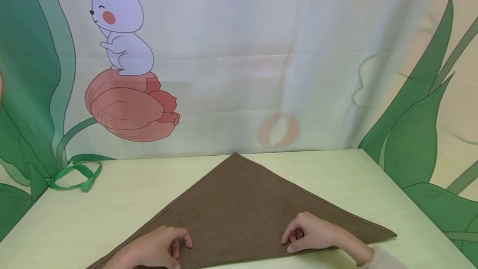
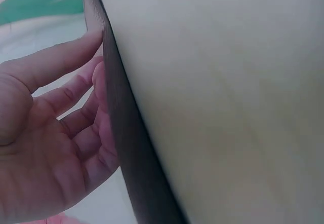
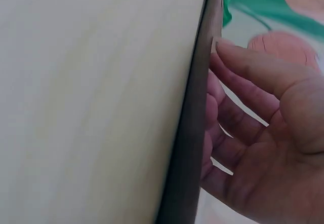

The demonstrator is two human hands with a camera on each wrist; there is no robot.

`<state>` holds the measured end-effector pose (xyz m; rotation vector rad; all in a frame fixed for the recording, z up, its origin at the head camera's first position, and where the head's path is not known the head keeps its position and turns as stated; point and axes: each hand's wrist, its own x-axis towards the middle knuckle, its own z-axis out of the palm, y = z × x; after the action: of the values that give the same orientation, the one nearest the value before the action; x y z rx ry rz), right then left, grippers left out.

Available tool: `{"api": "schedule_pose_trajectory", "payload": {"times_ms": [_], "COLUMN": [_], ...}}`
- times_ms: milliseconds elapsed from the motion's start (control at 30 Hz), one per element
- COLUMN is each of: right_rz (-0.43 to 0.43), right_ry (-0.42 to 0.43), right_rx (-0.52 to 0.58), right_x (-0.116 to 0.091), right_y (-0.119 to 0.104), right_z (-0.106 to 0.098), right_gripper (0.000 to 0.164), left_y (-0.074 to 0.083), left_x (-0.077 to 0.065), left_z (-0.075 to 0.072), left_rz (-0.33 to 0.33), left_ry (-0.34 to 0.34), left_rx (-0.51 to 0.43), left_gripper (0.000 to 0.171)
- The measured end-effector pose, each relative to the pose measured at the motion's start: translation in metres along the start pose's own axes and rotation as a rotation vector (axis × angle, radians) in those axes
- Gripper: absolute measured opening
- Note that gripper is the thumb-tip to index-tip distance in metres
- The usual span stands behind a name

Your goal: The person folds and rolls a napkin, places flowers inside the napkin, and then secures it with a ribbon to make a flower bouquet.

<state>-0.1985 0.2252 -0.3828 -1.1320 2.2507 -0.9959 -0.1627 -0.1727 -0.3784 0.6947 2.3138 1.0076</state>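
A brown cloth (image 1: 235,211) lies spread on the table in a triangle, its peak pointing to the back and stitched hems along its two slanting sides. On its left part rests my left hand (image 1: 154,244), fingers loosely bent, fingertips at the fabric. My right hand (image 1: 317,231) is at the right part near the front edge, thumb and index finger bent toward the cloth with a gap between them. In the left wrist view the fingertips (image 2: 101,82) meet the cloth's surface; the right wrist view shows the right fingers (image 3: 215,95) doing likewise.
A green ribbon (image 1: 89,179) lies looped at the back left corner of the pale table (image 1: 123,186). Behind stands a printed curtain (image 1: 224,74) with a rabbit and a tulip; large green leaves (image 1: 410,132) show at the right side.
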Motion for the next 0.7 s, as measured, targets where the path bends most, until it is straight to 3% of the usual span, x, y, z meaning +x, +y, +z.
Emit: {"api": "schedule_pose_trajectory", "payload": {"times_ms": [167, 333, 500, 700], "right_rz": [0.033, 0.087, 0.139, 0.183], "right_ry": [0.048, 0.106, 0.156, 0.192], "right_rx": [0.004, -0.008, 0.003, -0.033], "right_x": [-0.032, -0.065, -0.094, -0.127], "right_y": [0.016, 0.028, 0.04, 0.054], "right_z": [-0.014, -0.025, -0.036, -0.052], "right_gripper": [0.016, 0.013, 0.013, 0.011], "left_y": [-0.015, -0.032, -0.047, -0.066], "left_x": [-0.025, -0.049, -0.065, -0.08], "left_z": [-0.008, -0.015, -0.024, -0.032], "left_rz": [-0.055, -0.053, -0.066, -0.153], "left_ry": [0.047, 0.091, 0.097, 0.089], "left_rx": [-0.026, -0.024, -0.02, -0.061], "left_gripper": [0.035, 0.031, 0.029, 0.029]}}
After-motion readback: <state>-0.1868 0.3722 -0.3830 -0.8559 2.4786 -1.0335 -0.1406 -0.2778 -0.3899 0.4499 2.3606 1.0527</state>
